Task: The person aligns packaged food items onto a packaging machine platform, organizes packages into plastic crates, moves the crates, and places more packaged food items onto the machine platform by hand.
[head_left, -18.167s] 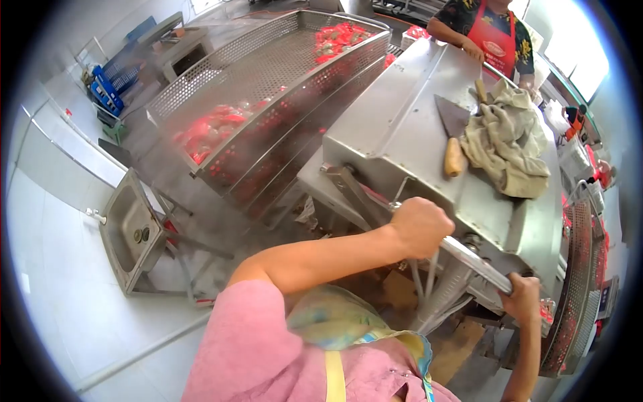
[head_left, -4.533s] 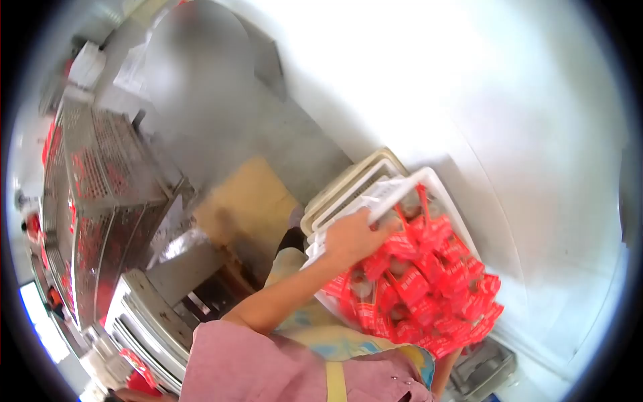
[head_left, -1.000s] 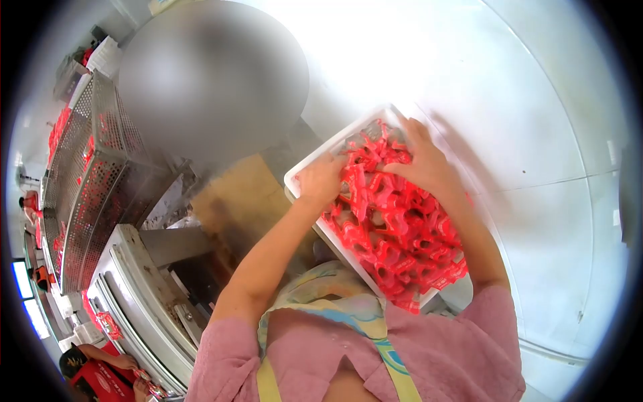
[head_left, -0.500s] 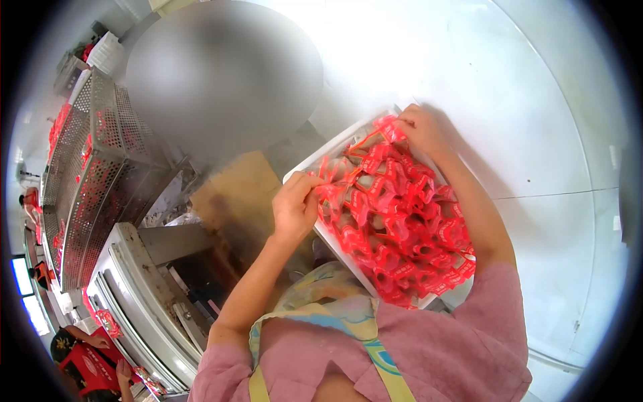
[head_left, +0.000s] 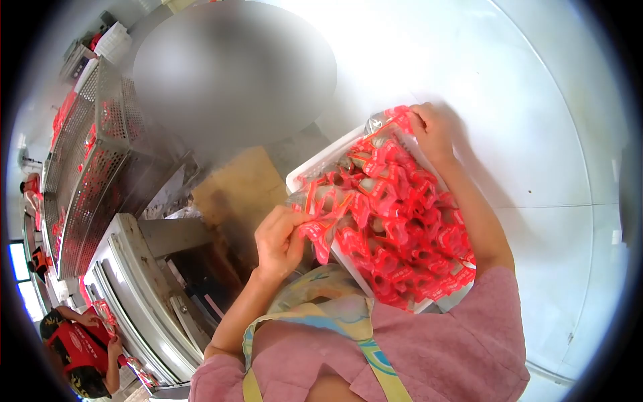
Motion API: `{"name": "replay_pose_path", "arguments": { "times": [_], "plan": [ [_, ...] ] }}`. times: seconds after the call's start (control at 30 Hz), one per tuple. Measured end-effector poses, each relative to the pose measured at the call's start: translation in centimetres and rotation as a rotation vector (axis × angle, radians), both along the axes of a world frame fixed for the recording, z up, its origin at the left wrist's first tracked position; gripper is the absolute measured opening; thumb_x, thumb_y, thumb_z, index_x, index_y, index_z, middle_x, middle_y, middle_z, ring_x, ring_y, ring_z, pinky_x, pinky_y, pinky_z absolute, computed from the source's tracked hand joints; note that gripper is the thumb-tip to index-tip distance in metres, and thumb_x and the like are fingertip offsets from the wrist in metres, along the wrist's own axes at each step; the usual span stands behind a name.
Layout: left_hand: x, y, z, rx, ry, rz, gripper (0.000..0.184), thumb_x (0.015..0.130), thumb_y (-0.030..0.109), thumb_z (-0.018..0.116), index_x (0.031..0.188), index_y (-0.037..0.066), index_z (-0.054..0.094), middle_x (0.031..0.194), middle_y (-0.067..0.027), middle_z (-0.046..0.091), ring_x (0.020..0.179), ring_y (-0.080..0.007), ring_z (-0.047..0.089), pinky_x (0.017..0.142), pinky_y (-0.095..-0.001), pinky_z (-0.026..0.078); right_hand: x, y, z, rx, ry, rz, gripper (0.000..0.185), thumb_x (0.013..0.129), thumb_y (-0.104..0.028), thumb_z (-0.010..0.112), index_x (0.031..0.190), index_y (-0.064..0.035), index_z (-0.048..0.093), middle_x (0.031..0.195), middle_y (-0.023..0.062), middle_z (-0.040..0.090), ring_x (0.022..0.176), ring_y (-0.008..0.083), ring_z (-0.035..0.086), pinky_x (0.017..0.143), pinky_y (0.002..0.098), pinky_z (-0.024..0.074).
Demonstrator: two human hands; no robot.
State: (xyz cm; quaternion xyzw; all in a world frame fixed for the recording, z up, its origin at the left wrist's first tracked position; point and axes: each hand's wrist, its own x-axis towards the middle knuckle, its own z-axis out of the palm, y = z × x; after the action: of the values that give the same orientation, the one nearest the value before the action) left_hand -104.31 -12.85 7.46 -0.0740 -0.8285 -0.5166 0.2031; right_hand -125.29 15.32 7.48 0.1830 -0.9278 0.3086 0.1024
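Note:
A white plastic crate (head_left: 309,169) stands in front of me, piled with red and clear packets (head_left: 402,228). My left hand (head_left: 278,240) is closed on the red end of a packet (head_left: 319,236) at the crate's near left side. At the far right rim, my right hand (head_left: 432,130) pinches the red end of another packet (head_left: 400,118). The lower parts of both held packets merge with the pile, so their full outlines cannot be made out.
A perforated metal rack (head_left: 94,167) with red packets stands at the left. Nearer is a metal machine (head_left: 134,268). A person in a red apron (head_left: 84,348) is at the lower left. Cardboard (head_left: 244,181) lies on the floor, and a pale wall (head_left: 522,134) rises at the right.
Both hands have moved from over the pile to its sides, each now gripping a packet end. My left hand has drawn its packet outward over the rim, toward me.

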Motion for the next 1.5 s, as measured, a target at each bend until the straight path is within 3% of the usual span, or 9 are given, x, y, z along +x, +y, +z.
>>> {"name": "replay_pose_path", "arguments": {
  "times": [0.1,0.2,0.3,0.4,0.6,0.7,1.07,1.23,1.5],
  "plan": [
    [0.5,0.1,0.0,-0.005,-0.042,0.011,0.026,0.067,-0.013,0.058,0.086,0.003,0.066,0.076,-0.0119,0.059,0.065,-0.0257,0.058,0.056,-0.0307,0.045,-0.8,-0.1,-0.1,0.330,0.511,0.264,0.015,0.088,-0.013,0.053,0.096,-0.0021,0.060,0.077,0.0126,0.057,0.071,0.0335,0.055,0.069,0.0394,0.0450],
    [1.0,0.4,0.0,-0.008,-0.064,0.014,0.026,0.067,-0.012,0.058,0.086,0.004,0.066,0.075,-0.0118,0.059,0.065,-0.0264,0.058,0.056,-0.0317,0.045,-0.1,0.1,-0.9,0.134,0.298,0.345,0.018,0.086,-0.012,0.053,0.101,-0.0032,0.058,0.082,0.0131,0.058,0.074,0.0353,0.055,0.070,0.0434,0.0443],
    [1.4,0.5,0.0,-0.024,-0.065,0.009,0.026,0.066,-0.010,0.058,0.085,0.005,0.066,0.075,-0.0111,0.059,0.065,-0.0273,0.058,0.056,-0.0331,0.046,0.5,1.7,-1.7,0.427,0.266,0.428,0.027,0.085,-0.012,0.053,0.111,-0.0048,0.056,0.088,0.0145,0.059,0.081,0.0364,0.056,0.074,0.0440,0.0448],
    [1.9,0.5,-0.2,-0.055,-0.061,-0.005,0.026,0.065,-0.009,0.059,0.085,0.006,0.066,0.075,-0.0102,0.059,0.065,-0.0281,0.059,0.055,-0.0338,0.047,1.6,2.0,-1.7,0.436,-0.109,0.259,0.035,0.083,-0.008,0.052,0.117,-0.0072,0.057,0.091,0.0155,0.060,0.085,0.0356,0.056,0.074,0.0440,0.0451],
    [2.7,0.5,0.0,-0.077,-0.076,-0.001,0.027,0.064,-0.008,0.060,0.086,0.007,0.067,0.076,-0.0095,0.059,0.065,-0.0279,0.059,0.055,-0.0343,0.047,2.8,2.6,-0.5,0.565,0.219,0.405,0.035,0.082,-0.009,0.054,0.118,-0.0098,0.058,0.092,0.0146,0.060,0.082,0.0322,0.059,0.069,0.0428,0.0477],
    [2.7,0.6,-0.1,-0.096,-0.082,-0.016,0.027,0.064,-0.006,0.060,0.086,0.008,0.067,0.075,-0.0087,0.058,0.065,-0.0272,0.059,0.054,-0.0344,0.047,2.4,3.1,-1.3,0.755,0.049,0.438,0.035,0.083,-0.016,0.058,0.117,-0.0075,0.058,0.094,0.0146,0.060,0.085,0.0316,0.060,0.071,0.0403,0.0494],
    [3.9,0.9,-0.9,-0.118,0.040,-0.003,0.032,0.062,-0.008,0.059,0.088,0.008,0.064,0.076,-0.0099,0.056,0.064,-0.0292,0.056,0.054,-0.0372,0.047,3.3,-2.3,3.0,0.593,0.024,0.421,0.041,0.079,-0.021,0.065,0.117,-0.0066,0.056,0.104,0.0177,0.061,0.091,0.0367,0.058,0.078,0.0449,0.0487],
    [5.0,0.6,-2.1,-0.098,0.075,0.052,0.021,0.066,0.005,0.067,0.084,0.011,0.057,0.079,-0.0054,0.051,0.072,-0.0260,0.055,0.055,-0.0383,0.044,2.0,0.0,-2.8,0.821,0.020,0.239,0.024,0.086,-0.017,0.056,0.107,-0.0078,0.064,0.105,0.0139,0.061,0.091,0.0344,0.059,0.077,0.0436,0.0491],
    [7.6,-1.5,-3.9,0.077,0.134,0.101,0.018,0.070,0.007,0.067,0.084,0.012,0.057,0.080,-0.0055,0.051,0.078,-0.0262,0.055,0.058,-0.0396,0.045,-2.2,7.7,-1.1,0.498,-0.035,0.224,0.023,0.086,-0.006,0.051,0.105,0.0026,0.063,0.099,0.0189,0.064,0.089,0.0326,0.061,0.082,0.0361,0.0480]
  ]
}}
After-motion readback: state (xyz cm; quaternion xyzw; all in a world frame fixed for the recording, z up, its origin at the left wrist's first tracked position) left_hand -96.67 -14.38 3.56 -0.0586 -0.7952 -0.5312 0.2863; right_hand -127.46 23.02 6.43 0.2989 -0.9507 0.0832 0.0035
